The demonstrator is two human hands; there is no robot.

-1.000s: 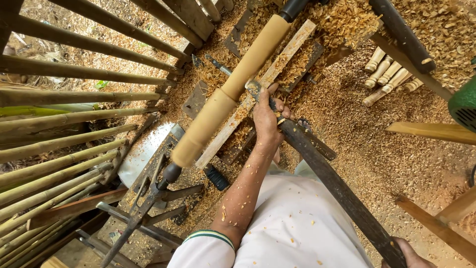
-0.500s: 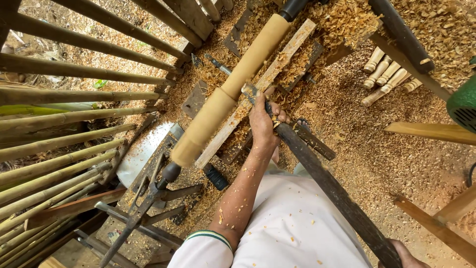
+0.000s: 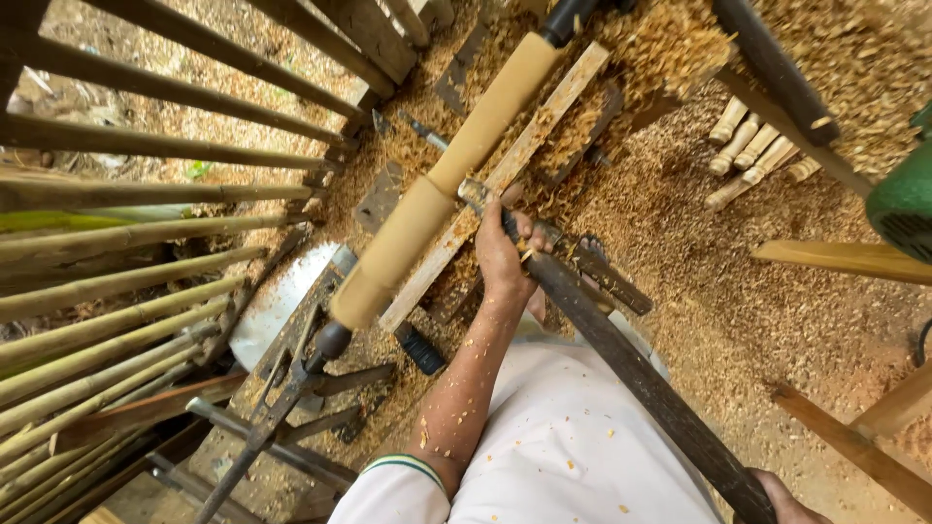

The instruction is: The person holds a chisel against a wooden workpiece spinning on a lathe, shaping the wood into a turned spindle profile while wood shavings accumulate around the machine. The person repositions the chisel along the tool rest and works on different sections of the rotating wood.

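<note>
Left hand is wrapped around the forward end of the long dark turning tool, fingers curled tight over the shaft just behind its metal tip, which meets the pale wooden workpiece about midway along its length. Workpiece runs diagonally on the lathe, thicker toward the lower-left centre, narrower toward the upper-right; it's too smooth to tell whether it spins. A light wooden tool rest bar lies parallel, just beside the workpiece on the hand's side, and the tool crosses over it. Right hand sits at the bottom edge of view on the tool's back end, mostly cut off; can't tell its grip for sure. Shavings cover the ground all round. Turned spindles lie in a small bunch upper right, well apart from the hands. Green motor housing at right edge. Bamboo poles fan along the left side. No packages, labels or signs seen.
</note>
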